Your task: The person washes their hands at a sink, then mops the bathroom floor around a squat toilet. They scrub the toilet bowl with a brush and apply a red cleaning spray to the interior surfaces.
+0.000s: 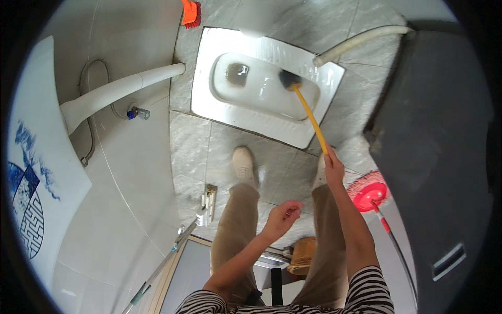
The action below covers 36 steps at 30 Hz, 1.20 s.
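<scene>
My right hand (334, 169) grips the yellow handle (311, 117) of a toilet brush. Its dark brush head (289, 79) lies inside the basin of a white ceramic squat toilet (251, 117), toward the right end. At the left end of the basin is the drain hole (237, 74), with water in it. My left hand (283, 219) hangs in the air in front of my legs, fingers loosely curled, with nothing in it.
A white hose (361, 41) ends at the toilet's rim. An orange brush (191, 15) lies by the left wall. A red mop (370, 196) stands at right near a dark cabinet (435, 149). A squeeze mop (202, 216), a brown bucket (304, 255) and a white drain pipe (121, 92) are also around.
</scene>
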Each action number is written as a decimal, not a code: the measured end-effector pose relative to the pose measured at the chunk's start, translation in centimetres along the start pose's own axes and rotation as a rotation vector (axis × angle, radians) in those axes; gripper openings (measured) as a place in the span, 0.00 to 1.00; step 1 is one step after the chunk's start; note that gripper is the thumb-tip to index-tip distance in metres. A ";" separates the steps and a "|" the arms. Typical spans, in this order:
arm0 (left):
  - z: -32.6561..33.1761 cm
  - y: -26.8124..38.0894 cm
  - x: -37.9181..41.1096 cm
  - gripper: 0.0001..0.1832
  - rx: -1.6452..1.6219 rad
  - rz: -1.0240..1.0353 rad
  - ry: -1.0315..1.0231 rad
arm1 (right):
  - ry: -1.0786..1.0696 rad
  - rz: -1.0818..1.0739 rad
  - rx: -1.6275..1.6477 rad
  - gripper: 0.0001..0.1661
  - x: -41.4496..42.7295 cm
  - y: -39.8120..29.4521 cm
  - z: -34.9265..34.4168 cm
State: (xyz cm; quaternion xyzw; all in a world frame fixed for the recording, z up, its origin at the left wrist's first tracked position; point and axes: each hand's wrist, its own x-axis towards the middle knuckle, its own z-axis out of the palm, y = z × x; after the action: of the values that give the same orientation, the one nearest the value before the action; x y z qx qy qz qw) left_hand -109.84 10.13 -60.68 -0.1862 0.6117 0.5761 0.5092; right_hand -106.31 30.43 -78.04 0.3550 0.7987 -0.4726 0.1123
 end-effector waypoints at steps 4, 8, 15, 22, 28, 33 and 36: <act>-2.6 -0.4 1.2 0.09 0.135 -0.054 0.141 | -0.156 0.103 0.076 0.19 7.6 -7.5 11.1; -3.3 1.0 2.0 0.09 0.023 -0.073 0.128 | -0.151 0.119 0.174 0.20 7.0 -6.6 10.7; -3.6 1.3 1.5 0.10 -0.057 -0.082 0.005 | -0.178 0.135 0.406 0.20 5.2 -1.6 4.6; -4.5 2.7 1.8 0.10 -0.172 -0.068 0.097 | -0.351 0.081 0.346 0.20 9.4 -4.5 6.7; -3.5 3.2 2.3 0.11 -0.217 -0.104 -0.079 | -0.296 -0.029 0.419 0.20 10.7 -5.1 9.4; -3.9 3.2 3.3 0.12 -0.192 -0.077 0.008 | -0.481 -0.121 -0.178 0.20 10.4 -8.2 8.8; -4.3 2.5 2.6 0.12 -0.229 -0.096 -0.052 | -0.621 0.059 -0.236 0.19 8.6 -8.1 -0.7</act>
State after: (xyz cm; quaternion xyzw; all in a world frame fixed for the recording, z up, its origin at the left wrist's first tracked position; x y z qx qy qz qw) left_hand -114.69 7.91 -62.40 -0.2572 0.5189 0.6217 0.5274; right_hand -117.86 32.56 -76.64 0.2016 0.7651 -0.4590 0.4042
